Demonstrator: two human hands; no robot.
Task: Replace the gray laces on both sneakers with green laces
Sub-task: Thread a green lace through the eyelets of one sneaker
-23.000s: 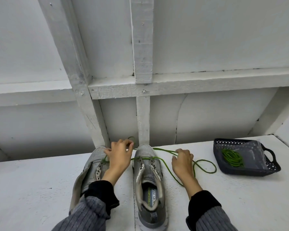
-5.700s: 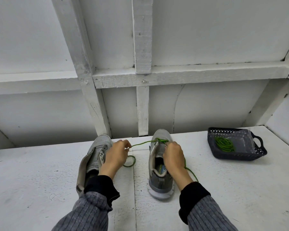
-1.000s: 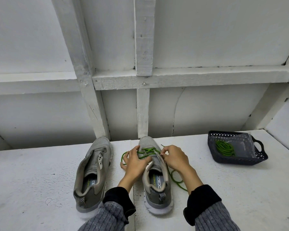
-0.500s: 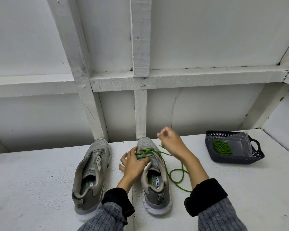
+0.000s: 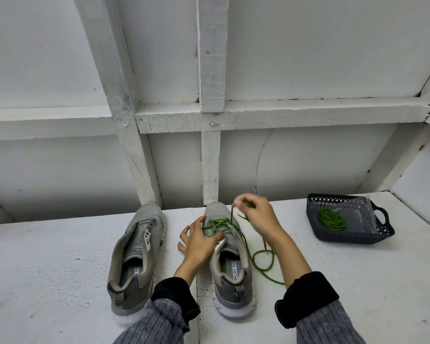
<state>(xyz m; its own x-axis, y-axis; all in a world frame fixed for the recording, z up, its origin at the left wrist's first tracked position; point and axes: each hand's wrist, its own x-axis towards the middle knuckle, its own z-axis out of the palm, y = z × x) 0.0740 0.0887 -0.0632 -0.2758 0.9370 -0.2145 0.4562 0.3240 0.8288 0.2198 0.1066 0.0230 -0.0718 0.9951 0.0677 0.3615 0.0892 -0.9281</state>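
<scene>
On counter point(image 5: 60, 269), right sneaker point(image 5: 230, 264) part-laced; green lace point(image 5: 263, 263) pinched by right hand point(image 5: 258, 217), sneaker steadied by open left hand point(image 5: 200, 240); left sneaker point(image 5: 137, 254) unlaced.

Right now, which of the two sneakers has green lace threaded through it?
The right-hand sneaker, between both hands, has the green lace crossing its front eyelets. The left-hand sneaker shows bare eyelets.

Knit-mesh sneakers point(image 5: 144, 224); perforated plastic basket point(image 5: 345, 237); rough, matt painted table point(image 5: 47, 269).

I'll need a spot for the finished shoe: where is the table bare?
Bare left of the left sneaker and between the green lace and basket. Crowded around the right sneaker, with both hands there.
</scene>
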